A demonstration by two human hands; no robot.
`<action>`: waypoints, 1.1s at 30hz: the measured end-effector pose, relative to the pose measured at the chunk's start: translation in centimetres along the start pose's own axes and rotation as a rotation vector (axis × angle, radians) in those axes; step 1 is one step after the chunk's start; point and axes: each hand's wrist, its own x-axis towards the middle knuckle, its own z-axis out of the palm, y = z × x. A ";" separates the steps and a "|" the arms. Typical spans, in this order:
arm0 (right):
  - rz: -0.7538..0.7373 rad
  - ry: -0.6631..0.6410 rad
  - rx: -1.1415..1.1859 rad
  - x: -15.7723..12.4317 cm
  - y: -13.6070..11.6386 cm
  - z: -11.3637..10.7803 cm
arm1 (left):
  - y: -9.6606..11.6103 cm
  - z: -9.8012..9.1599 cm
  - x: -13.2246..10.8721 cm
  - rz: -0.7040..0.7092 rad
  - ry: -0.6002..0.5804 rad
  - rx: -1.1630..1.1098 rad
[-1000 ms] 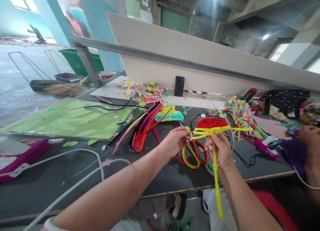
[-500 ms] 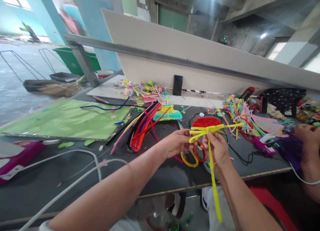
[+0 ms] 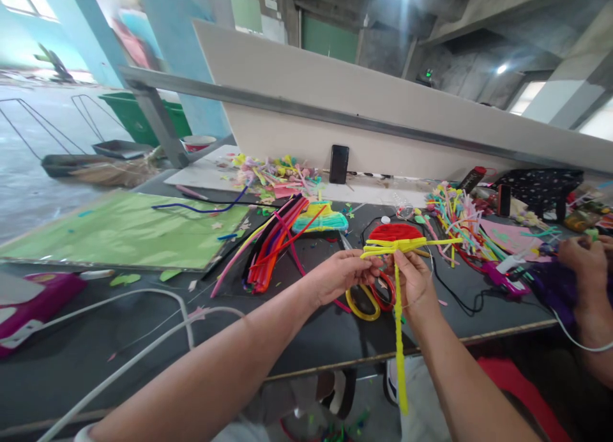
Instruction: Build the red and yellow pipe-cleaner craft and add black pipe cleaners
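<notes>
Both my hands hold a bunch of yellow pipe cleaners above the dark table. My left hand pinches the bunch's left end. My right hand grips the bunch where one long yellow strand hangs straight down past the table edge. The other strands stick out to the right. Under my hands lie a yellow loop and a red loop. A red pipe-cleaner dome sits just behind.
A bundle of coloured pipe cleaners and a green sheet lie to the left. White cables cross the near table. A black phone leans on the back board. Another person's hand is at the right.
My hands have drawn a little closer to me and left with the yellow bunch. The hanging strand has swung from slanting right to nearly straight down.
</notes>
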 end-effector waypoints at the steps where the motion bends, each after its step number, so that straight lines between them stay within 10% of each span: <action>1: 0.002 0.003 0.010 0.0 0.1 0.1 | 0.0 0.0 0.0 0.005 -0.008 -0.021; 12: 0.125 -0.048 -0.009 -0.5 -0.6 0.8 | -0.9 -0.6 0.4 0.019 -0.057 -0.045; 17: 0.081 0.043 -0.048 0.0 -0.3 0.2 | -1.0 -0.5 0.3 0.556 0.373 0.585; 21: 0.072 0.016 -0.053 -0.2 0.0 0.2 | -0.8 -0.7 -0.2 0.912 0.354 1.224; 33: 0.006 0.011 -0.116 -0.7 0.0 0.4 | -0.1 -2.5 0.4 0.947 0.341 1.594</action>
